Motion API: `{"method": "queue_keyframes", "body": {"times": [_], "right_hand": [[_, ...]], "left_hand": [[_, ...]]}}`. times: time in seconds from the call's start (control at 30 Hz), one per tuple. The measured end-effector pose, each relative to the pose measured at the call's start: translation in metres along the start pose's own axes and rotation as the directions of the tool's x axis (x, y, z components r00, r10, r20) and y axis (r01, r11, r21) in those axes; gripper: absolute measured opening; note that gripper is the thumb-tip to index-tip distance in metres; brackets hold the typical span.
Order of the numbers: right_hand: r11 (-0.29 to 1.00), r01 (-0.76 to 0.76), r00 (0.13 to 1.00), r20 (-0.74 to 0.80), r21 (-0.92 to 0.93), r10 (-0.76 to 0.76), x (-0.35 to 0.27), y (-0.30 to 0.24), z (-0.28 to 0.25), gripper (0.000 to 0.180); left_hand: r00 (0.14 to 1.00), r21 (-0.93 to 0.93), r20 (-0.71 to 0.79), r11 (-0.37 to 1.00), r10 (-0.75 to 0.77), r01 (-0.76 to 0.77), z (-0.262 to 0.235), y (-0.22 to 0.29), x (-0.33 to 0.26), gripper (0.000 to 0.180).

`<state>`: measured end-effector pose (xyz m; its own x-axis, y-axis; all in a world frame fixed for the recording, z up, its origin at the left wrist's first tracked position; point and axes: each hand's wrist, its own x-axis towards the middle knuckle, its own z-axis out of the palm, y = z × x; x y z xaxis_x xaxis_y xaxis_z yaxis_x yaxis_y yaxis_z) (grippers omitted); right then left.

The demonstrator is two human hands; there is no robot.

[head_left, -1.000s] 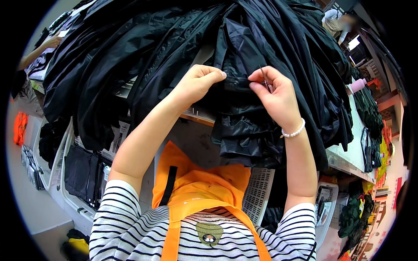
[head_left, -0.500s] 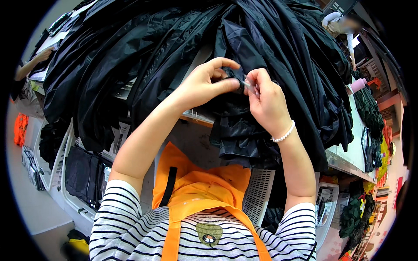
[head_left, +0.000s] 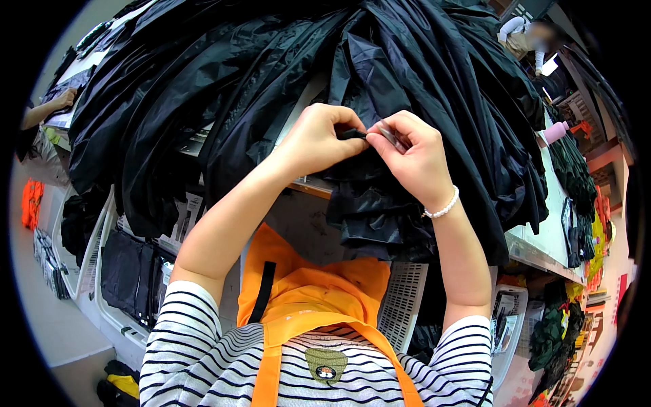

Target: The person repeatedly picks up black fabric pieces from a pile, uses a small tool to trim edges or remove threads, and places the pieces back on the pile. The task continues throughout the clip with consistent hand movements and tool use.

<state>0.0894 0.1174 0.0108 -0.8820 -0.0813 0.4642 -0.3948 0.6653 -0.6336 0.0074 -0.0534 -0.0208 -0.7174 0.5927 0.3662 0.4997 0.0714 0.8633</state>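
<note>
Shiny black fabric pieces (head_left: 271, 81) hang in long folds over the table in front of me. My left hand (head_left: 319, 139) is closed, thumb and fingers pinching a narrow bit of black fabric (head_left: 352, 134). Close against its fingertips, my right hand (head_left: 415, 152) is curled round a small, shiny grey tool (head_left: 393, 139), perhaps thread snips; the fingers cover most of it. The two hands' fingertips meet or nearly meet above the hanging cloth. Below them droops a gathered, ruffled black part (head_left: 383, 217).
White plastic baskets (head_left: 401, 305) stand under the table, one at left holding folded black pieces (head_left: 129, 275). A pink spool (head_left: 556, 132) sits at the right. One person (head_left: 519, 34) works at far right; another person's hand (head_left: 66, 98) shows at far left.
My hands have drawn together and my left fingers have closed more tightly on the black fabric. The grey tool shows more clearly. The far-right person's arm has shifted.
</note>
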Motion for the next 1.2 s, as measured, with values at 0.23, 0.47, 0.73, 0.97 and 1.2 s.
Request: {"method": "queue_keyframes", "body": {"times": [0.23,0.47,0.73,0.97,1.2], "right_hand": [[0.988,0.023,0.999,-0.036,-0.152,-0.029,0.000,0.003,0.005,0.011],[0.797,-0.236,0.955,-0.020,0.556,0.297,0.008,0.011,-0.010,0.017],[0.970,-0.174,0.985,0.043,0.168,0.169,0.002,0.007,-0.003,0.020],[0.887,-0.110,0.979,-0.106,0.448,0.175,-0.001,0.009,-0.004,0.018],[0.996,-0.062,0.998,-0.018,0.067,0.063,0.000,-0.004,-0.009,0.015]], "left_hand": [[0.998,-0.092,0.066,0.996,-0.013,0.019,-0.004,0.006,0.003,0.024],[0.998,-0.031,0.052,0.999,0.029,-0.027,-0.005,0.002,0.003,0.017],[0.997,-0.047,0.063,0.998,-0.047,0.050,-0.005,-0.002,0.003,0.018],[0.972,-0.368,-0.026,0.906,-0.234,0.208,-0.005,-0.003,0.003,0.016],[0.972,-0.402,-0.049,0.895,-0.230,0.192,-0.007,-0.003,0.003,0.017]]}}
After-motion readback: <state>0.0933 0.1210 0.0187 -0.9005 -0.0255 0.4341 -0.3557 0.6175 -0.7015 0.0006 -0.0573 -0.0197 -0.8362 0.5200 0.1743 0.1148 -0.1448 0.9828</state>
